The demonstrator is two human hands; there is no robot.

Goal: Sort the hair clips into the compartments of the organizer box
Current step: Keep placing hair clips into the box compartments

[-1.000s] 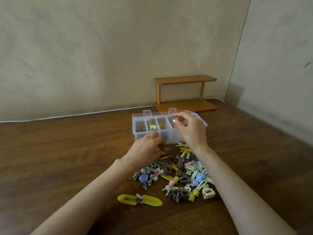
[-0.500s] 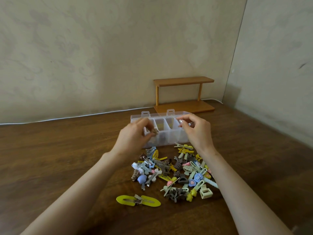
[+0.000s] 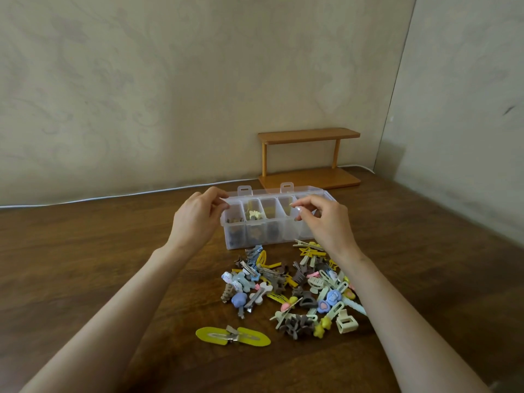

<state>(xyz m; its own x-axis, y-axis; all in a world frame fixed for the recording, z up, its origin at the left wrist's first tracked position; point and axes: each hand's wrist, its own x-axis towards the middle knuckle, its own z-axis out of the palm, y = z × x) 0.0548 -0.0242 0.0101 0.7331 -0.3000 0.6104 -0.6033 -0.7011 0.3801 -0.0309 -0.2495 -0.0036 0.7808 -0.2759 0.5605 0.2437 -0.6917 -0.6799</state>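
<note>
Clear organizer box (image 3: 272,222) sits open on the counter (image 3: 85,265), just far of the loose hair clips (image 3: 292,287). The left hand (image 3: 195,219) seems to pinch its left corner rim. The right hand (image 3: 326,222) is over the right compartments, fingertips pinched narrow; can't tell if holding anything

Nothing can be read in this view. No lettering, label, brand mark or number shows on the box (image 3: 286,235), the clips (image 3: 304,285), the shelf (image 3: 309,135) or the wall (image 3: 170,80). The clips' faces are plain colour, and any finer print on them is too small to make out.
</note>
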